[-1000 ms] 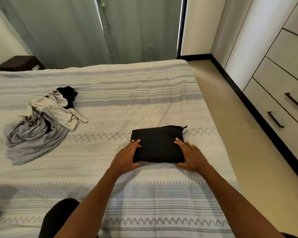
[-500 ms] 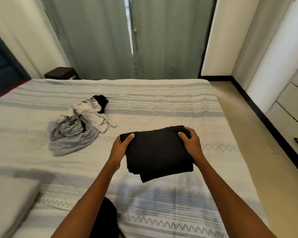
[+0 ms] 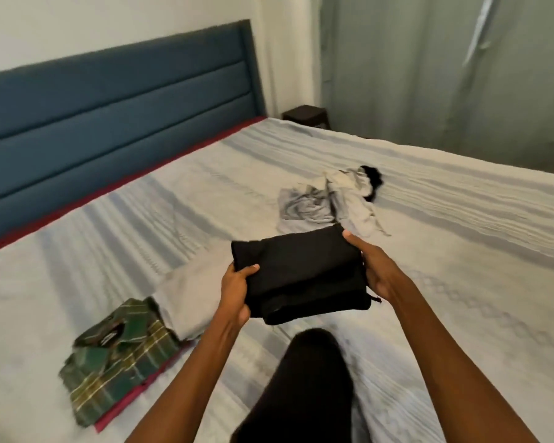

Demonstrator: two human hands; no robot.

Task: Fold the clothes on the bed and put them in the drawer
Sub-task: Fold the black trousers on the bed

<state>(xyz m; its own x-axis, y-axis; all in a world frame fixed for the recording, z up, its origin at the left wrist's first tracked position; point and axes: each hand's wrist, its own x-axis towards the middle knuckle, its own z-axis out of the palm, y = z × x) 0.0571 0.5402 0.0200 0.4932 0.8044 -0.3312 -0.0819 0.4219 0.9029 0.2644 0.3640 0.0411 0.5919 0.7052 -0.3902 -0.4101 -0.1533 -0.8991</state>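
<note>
A person kneeling on a striped bed [image 3: 461,219] holds a folded black garment [image 3: 301,276] in the air above the covers, low in front of them. The left hand [image 3: 235,294] grips its near left edge, thumb on top; the right hand [image 3: 376,270] clasps the right edge, fingers curled beneath.

The bundle is layered, and its lower layers sag below the grip, so a tilt or loose hold could let the fold slide open or drop. A small cord tip [image 3: 378,300] dangles at the right corner and might snag.

Beyond lies an unfolded heap of grey, cream and black clothes [image 3: 330,199]. To the left sits a folded green plaid shirt [image 3: 119,350] on something red, beside a pale folded piece [image 3: 186,292].

No drawer is in view. The picture is blurred, so the pale piece may be a garment or a pillow. A dark knee [image 3: 304,378] hides part of the bed.
</note>
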